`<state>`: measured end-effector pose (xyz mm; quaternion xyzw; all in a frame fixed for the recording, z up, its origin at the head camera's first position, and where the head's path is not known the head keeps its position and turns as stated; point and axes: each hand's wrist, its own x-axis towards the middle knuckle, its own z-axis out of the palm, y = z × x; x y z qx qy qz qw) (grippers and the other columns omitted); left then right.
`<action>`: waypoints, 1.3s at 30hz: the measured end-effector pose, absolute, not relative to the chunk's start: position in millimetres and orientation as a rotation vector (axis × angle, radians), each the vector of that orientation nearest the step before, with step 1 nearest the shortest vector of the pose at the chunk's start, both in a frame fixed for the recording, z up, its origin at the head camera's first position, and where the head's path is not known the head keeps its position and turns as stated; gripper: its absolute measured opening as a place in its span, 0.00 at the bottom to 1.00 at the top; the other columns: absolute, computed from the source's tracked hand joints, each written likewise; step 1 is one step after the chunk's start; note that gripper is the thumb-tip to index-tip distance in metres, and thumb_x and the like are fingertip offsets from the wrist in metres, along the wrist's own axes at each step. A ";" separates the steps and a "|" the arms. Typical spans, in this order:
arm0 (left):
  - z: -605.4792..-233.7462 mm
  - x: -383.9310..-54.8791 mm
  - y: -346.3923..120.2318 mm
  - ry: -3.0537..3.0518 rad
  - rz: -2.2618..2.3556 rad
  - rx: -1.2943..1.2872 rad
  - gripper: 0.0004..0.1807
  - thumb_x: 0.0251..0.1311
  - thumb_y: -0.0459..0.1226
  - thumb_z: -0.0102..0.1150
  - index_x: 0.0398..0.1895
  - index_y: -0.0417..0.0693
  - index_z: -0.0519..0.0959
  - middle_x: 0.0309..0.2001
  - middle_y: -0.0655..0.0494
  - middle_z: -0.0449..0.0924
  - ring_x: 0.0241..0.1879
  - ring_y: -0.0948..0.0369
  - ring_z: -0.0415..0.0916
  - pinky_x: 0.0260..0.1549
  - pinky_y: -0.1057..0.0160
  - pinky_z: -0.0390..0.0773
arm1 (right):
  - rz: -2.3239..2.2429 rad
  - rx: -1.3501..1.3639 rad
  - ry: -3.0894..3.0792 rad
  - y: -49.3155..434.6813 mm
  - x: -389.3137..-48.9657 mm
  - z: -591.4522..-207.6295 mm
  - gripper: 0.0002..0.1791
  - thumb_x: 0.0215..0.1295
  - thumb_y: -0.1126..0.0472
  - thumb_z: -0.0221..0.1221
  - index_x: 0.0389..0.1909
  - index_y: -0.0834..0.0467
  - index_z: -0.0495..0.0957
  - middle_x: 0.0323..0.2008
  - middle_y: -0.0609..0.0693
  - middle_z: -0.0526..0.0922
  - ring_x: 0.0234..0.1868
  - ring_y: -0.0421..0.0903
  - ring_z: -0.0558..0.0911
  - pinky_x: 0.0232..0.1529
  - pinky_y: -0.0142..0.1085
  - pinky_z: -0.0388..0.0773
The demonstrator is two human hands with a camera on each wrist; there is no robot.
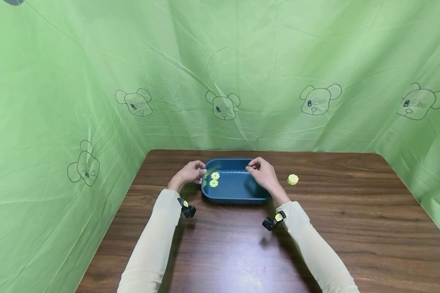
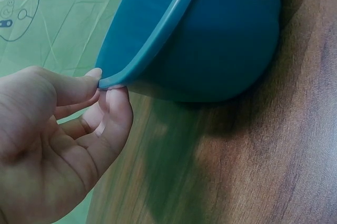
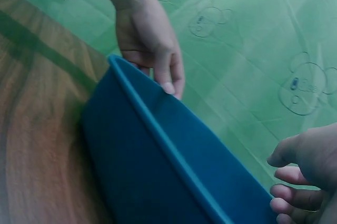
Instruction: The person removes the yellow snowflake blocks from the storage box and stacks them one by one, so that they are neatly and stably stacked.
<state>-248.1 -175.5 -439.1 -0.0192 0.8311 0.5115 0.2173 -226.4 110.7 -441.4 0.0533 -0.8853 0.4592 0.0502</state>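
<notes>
A dark blue oblong plastic basin (image 1: 238, 191) stands on the wooden table. My left hand (image 1: 191, 173) pinches its left rim between thumb and fingers; the left wrist view shows the thumb on top of the rim (image 2: 158, 37) and fingers beneath. Two flat yellow-green flower-shaped pieces (image 1: 214, 180) lie inside near the left end, mirrored in the wall. Over the basin's right end hangs my right hand (image 1: 264, 174), fingers loosely bent. In the right wrist view the thumb and fingertips of that hand (image 3: 308, 174) are apart, with nothing between them.
To the right of the basin, a small yellow-green flower-edged piece (image 1: 292, 179), thick like a stack, sits on the table (image 1: 351, 228). A green curtain (image 1: 263, 69) with drawn bear heads hangs behind and along both sides.
</notes>
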 end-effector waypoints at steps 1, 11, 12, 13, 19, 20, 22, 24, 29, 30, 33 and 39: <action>-438.9 -248.2 -175.4 2.300 1.419 -0.056 0.20 0.71 0.35 0.47 0.62 0.36 0.64 0.41 0.41 0.70 0.27 0.60 0.73 0.35 0.60 0.82 | 1.391 0.172 -2.702 107.7 -226.0 -442.5 0.10 0.61 0.57 0.62 0.38 0.59 0.78 0.35 0.54 0.82 0.35 0.47 0.78 0.38 0.33 0.71; -440.0 -248.4 -175.4 2.300 1.418 -0.061 0.18 0.71 0.35 0.47 0.60 0.38 0.66 0.37 0.46 0.69 0.27 0.60 0.72 0.41 0.54 0.82 | 1.344 0.258 -2.809 73.5 -225.5 -463.9 0.10 0.59 0.56 0.65 0.37 0.56 0.78 0.35 0.50 0.82 0.38 0.46 0.78 0.42 0.39 0.74; -440.4 -248.4 -175.5 2.301 1.417 -0.062 0.17 0.71 0.35 0.48 0.60 0.38 0.66 0.36 0.46 0.69 0.27 0.60 0.72 0.40 0.55 0.82 | 1.343 0.278 -2.816 70.3 -225.3 -465.2 0.10 0.59 0.56 0.65 0.38 0.56 0.78 0.36 0.50 0.81 0.38 0.46 0.79 0.43 0.39 0.74; -440.7 -248.4 -175.5 2.303 1.417 -0.058 0.17 0.71 0.35 0.47 0.59 0.38 0.66 0.36 0.47 0.69 0.27 0.60 0.73 0.38 0.57 0.83 | 1.341 0.298 -2.825 67.2 -225.2 -466.2 0.11 0.59 0.56 0.65 0.38 0.57 0.78 0.36 0.50 0.81 0.38 0.46 0.79 0.44 0.40 0.74; -440.0 -247.3 -175.3 2.305 1.419 -0.066 0.17 0.71 0.35 0.47 0.60 0.38 0.66 0.36 0.47 0.69 0.27 0.60 0.72 0.34 0.60 0.82 | 1.331 0.374 -2.867 51.8 -226.8 -468.0 0.12 0.58 0.57 0.66 0.40 0.58 0.78 0.38 0.52 0.81 0.41 0.47 0.78 0.47 0.41 0.73; -439.8 -247.3 -175.2 2.305 1.419 -0.070 0.17 0.71 0.35 0.48 0.60 0.38 0.66 0.36 0.47 0.69 0.27 0.60 0.72 0.36 0.59 0.82 | 1.328 0.382 -2.874 49.7 -227.5 -468.1 0.13 0.58 0.57 0.66 0.40 0.59 0.78 0.38 0.52 0.81 0.41 0.47 0.78 0.47 0.41 0.73; -439.7 -247.4 -174.8 2.308 1.415 -0.066 0.17 0.71 0.35 0.48 0.60 0.39 0.66 0.36 0.47 0.70 0.27 0.60 0.72 0.39 0.56 0.83 | 1.310 0.398 -2.895 45.8 -229.0 -468.4 0.13 0.58 0.57 0.66 0.40 0.59 0.78 0.38 0.52 0.80 0.42 0.47 0.78 0.47 0.41 0.73; -439.5 -247.1 -174.5 2.309 1.412 -0.063 0.17 0.71 0.36 0.47 0.60 0.39 0.66 0.37 0.45 0.70 0.28 0.60 0.72 0.43 0.52 0.82 | 1.295 0.414 -2.921 42.4 -230.8 -469.1 0.13 0.58 0.57 0.66 0.40 0.59 0.78 0.39 0.53 0.80 0.42 0.47 0.77 0.47 0.41 0.73; -438.4 -245.7 -174.4 2.304 1.405 -0.061 0.18 0.71 0.36 0.47 0.60 0.39 0.66 0.41 0.42 0.70 0.28 0.60 0.72 0.48 0.48 0.80 | 1.241 0.455 -3.002 33.2 -234.5 -472.6 0.14 0.58 0.57 0.67 0.41 0.60 0.78 0.39 0.53 0.81 0.42 0.48 0.78 0.47 0.41 0.74; -438.3 -245.7 -174.3 2.300 1.408 -0.062 0.17 0.71 0.36 0.47 0.60 0.39 0.66 0.41 0.42 0.70 0.28 0.60 0.72 0.48 0.48 0.80 | 1.227 0.460 -3.021 31.3 -235.0 -473.2 0.15 0.58 0.57 0.67 0.42 0.60 0.78 0.39 0.53 0.81 0.42 0.48 0.78 0.47 0.41 0.75; -438.2 -245.9 -174.6 2.296 1.411 -0.057 0.18 0.71 0.35 0.47 0.60 0.38 0.66 0.40 0.42 0.70 0.28 0.60 0.72 0.47 0.48 0.80 | 1.188 0.479 -3.066 25.6 -236.6 -474.6 0.15 0.58 0.57 0.66 0.42 0.61 0.79 0.40 0.54 0.81 0.43 0.48 0.78 0.48 0.41 0.75; -440.4 -248.7 -175.6 2.288 1.421 -0.039 0.19 0.71 0.35 0.47 0.61 0.36 0.64 0.44 0.39 0.70 0.27 0.60 0.72 0.40 0.54 0.82 | 1.032 0.541 -3.126 15.2 -238.9 -474.5 0.16 0.57 0.56 0.67 0.42 0.61 0.79 0.41 0.54 0.82 0.44 0.49 0.78 0.50 0.42 0.75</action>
